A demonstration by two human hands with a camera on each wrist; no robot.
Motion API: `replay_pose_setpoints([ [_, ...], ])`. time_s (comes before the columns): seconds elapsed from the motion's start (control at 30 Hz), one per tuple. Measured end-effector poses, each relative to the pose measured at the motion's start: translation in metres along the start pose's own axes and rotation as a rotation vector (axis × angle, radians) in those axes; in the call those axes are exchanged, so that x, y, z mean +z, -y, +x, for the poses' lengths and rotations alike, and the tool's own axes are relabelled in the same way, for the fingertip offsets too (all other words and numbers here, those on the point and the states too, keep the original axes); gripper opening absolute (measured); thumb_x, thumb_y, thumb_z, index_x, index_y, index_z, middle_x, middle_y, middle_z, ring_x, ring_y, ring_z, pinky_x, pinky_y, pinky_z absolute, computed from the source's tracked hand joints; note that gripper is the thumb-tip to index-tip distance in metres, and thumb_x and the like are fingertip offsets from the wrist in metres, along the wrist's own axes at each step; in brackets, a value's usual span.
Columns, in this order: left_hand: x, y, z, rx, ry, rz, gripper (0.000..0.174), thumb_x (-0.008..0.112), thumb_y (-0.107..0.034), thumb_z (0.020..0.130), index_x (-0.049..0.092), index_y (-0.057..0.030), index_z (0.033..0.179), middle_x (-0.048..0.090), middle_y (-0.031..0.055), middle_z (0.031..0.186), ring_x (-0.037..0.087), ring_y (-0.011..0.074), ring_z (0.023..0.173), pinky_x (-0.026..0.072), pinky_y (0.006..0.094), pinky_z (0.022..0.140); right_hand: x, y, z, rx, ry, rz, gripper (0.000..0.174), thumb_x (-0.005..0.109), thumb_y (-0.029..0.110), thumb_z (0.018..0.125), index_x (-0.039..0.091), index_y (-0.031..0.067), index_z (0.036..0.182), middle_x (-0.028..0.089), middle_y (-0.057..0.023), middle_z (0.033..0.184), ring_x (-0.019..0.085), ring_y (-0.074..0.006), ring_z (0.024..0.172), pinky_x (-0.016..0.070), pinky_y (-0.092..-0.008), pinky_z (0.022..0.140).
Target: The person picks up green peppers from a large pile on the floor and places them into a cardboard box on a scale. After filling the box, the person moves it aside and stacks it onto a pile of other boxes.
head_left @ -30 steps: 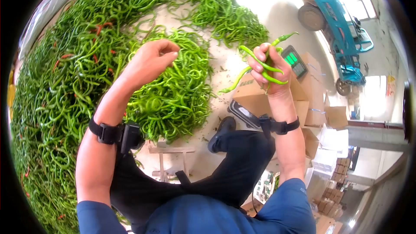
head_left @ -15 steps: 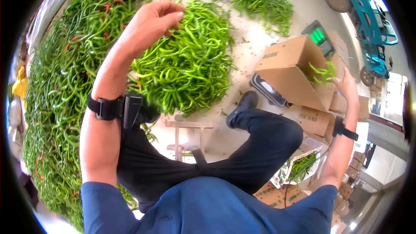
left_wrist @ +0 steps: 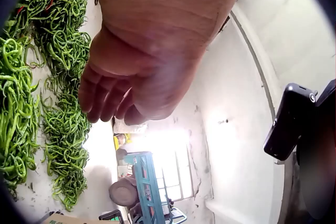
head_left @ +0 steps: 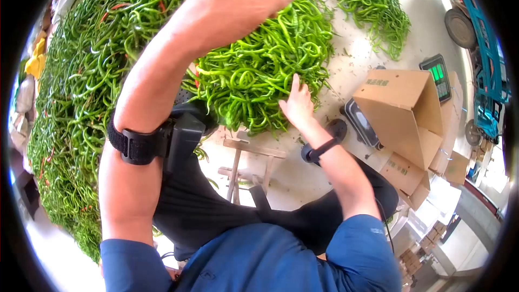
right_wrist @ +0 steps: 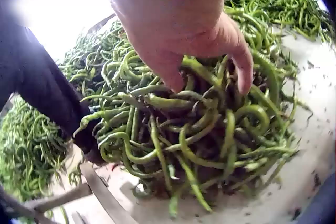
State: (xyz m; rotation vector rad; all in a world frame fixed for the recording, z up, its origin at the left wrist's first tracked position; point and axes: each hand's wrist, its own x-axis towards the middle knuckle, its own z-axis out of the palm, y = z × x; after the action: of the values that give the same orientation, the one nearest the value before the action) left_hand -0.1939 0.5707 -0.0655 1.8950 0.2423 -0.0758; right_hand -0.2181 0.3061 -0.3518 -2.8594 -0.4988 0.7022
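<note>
A mound of bright green peppers (head_left: pixel 243 81) lies on the floor in front of the person. The right hand (head_left: pixel 299 104) reaches over the mound's near right side with fingers extended. In the right wrist view this hand (right_wrist: pixel 194 40) has its fingertips down among the tangled peppers (right_wrist: pixel 194 124), gripping none. Above the mound's far left part hangs the left hand (head_left: pixel 243 0), fingers loosely curled and nothing visible in them. The left wrist view shows the same hand (left_wrist: pixel 147 77) from the palm side, raised clear of the peppers (left_wrist: pixel 16 113).
An open cardboard box (head_left: pixel 386 97) stands tilted at the right on a scale (head_left: pixel 361 123), beside a lit green display (head_left: pixel 437 73). Darker peppers (head_left: pixel 81 103) cover the left side. A wooden stool (head_left: pixel 254 151) stands between the legs. A blue vehicle (head_left: pixel 484 59) is at far right.
The right hand let go of its peppers at the box and moved left to the mound. The left hand, still empty, rose and shifted right in the head view, which has itself turned.
</note>
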Motion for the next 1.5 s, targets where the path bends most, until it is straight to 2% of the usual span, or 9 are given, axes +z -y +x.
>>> replay_pose_setpoints([
  [0.2,0.002,-0.014,-0.016,0.137,0.047,0.139,0.038,0.059,-0.022,0.097,0.065,0.0077,0.121,0.074,0.0162,0.100,0.068,0.0178,0.087,0.0545,0.0305,0.077,0.041,0.022,0.030,0.200,-0.206,0.160,0.086,0.083,0.018,0.076,0.037,0.0065,0.148,0.040,-0.0313,0.140,0.041,-0.0475,0.130,0.0470,-0.0564,0.101],
  [0.57,0.009,-0.010,-0.014,0.126,0.084,0.123,0.038,0.058,-0.023,0.097,0.066,0.0084,0.117,0.073,0.0205,0.098,0.071,0.0256,0.088,0.0553,0.0355,0.080,0.022,0.006,0.031,-0.126,-0.191,-0.032,0.073,0.084,0.015,0.074,0.050,0.0140,0.139,0.046,-0.0249,0.128,0.048,-0.0456,0.119,0.0515,-0.0523,0.094],
  [0.7,0.014,-0.005,-0.001,-0.006,0.117,0.159,0.037,0.060,-0.024,0.094,0.069,0.0057,0.114,0.074,0.0223,0.098,0.072,0.0315,0.090,0.0560,0.0391,0.082,0.031,0.007,0.041,-0.039,-0.201,0.049,0.074,0.084,0.014,0.074,0.049,0.0144,0.139,0.045,-0.0255,0.131,0.046,-0.0466,0.125,0.0527,-0.0525,0.093],
  [0.77,0.021,0.036,0.004,0.221,0.041,0.231,0.037,0.062,-0.025,0.091,0.071,0.0034,0.113,0.075,0.0187,0.101,0.073,0.0285,0.092,0.0566,0.0383,0.084,0.032,0.007,0.039,0.017,-0.214,0.064,0.065,0.082,0.015,0.076,0.052,0.0133,0.134,0.049,-0.0231,0.131,0.053,-0.0438,0.120,0.0532,-0.0502,0.092],
  [0.87,0.023,0.029,-0.004,0.221,0.002,0.150,0.035,0.060,-0.022,0.088,0.072,0.0044,0.107,0.074,0.0247,0.100,0.073,0.0356,0.096,0.0566,0.0415,0.088,0.046,-0.016,0.031,0.080,-0.247,0.157,0.050,0.076,0.016,0.080,0.055,0.0124,0.125,0.052,-0.0210,0.127,0.063,-0.0412,0.104,0.0532,-0.0482,0.089],
  [1.03,0.017,0.031,-0.009,0.258,0.046,0.206,0.035,0.061,-0.023,0.090,0.071,0.0037,0.110,0.074,0.0217,0.103,0.072,0.0310,0.096,0.0562,0.0385,0.088,0.047,-0.025,0.021,-0.013,-0.178,0.242,0.066,0.071,0.019,0.083,0.049,0.0201,0.144,0.049,-0.0188,0.131,0.064,-0.0443,0.103,0.0532,-0.0511,0.089],
  [1.1,0.015,0.028,-0.010,0.193,0.081,0.247,0.040,0.064,-0.026,0.095,0.067,0.0040,0.121,0.074,0.0176,0.111,0.071,0.0231,0.100,0.0539,0.0343,0.092,0.043,-0.013,0.032,0.058,-0.154,0.181,0.053,0.074,0.017,0.082,0.056,0.0155,0.132,0.052,-0.0208,0.124,0.065,-0.0433,0.101,0.0546,-0.0513,0.085],
  [1.43,0.021,0.024,-0.013,0.271,0.047,0.230,0.037,0.063,-0.026,0.091,0.071,0.0032,0.113,0.074,0.0219,0.102,0.072,0.0312,0.095,0.0555,0.0385,0.089,0.039,-0.021,0.029,0.040,-0.309,0.356,0.035,0.071,0.022,0.087,0.062,0.0079,0.118,0.057,-0.0240,0.118,0.064,-0.0448,0.099,0.0521,-0.0501,0.088],
  [1.5,0.018,0.024,-0.013,0.266,0.019,0.212,0.034,0.060,-0.022,0.087,0.075,0.0026,0.105,0.074,0.0228,0.097,0.073,0.0357,0.094,0.0565,0.0411,0.089,0.034,-0.038,0.039,-0.006,-0.258,0.298,0.027,0.074,0.020,0.087,0.068,0.0071,0.110,0.066,-0.0217,0.106,0.067,-0.0402,0.091,0.0532,-0.0468,0.084],
])
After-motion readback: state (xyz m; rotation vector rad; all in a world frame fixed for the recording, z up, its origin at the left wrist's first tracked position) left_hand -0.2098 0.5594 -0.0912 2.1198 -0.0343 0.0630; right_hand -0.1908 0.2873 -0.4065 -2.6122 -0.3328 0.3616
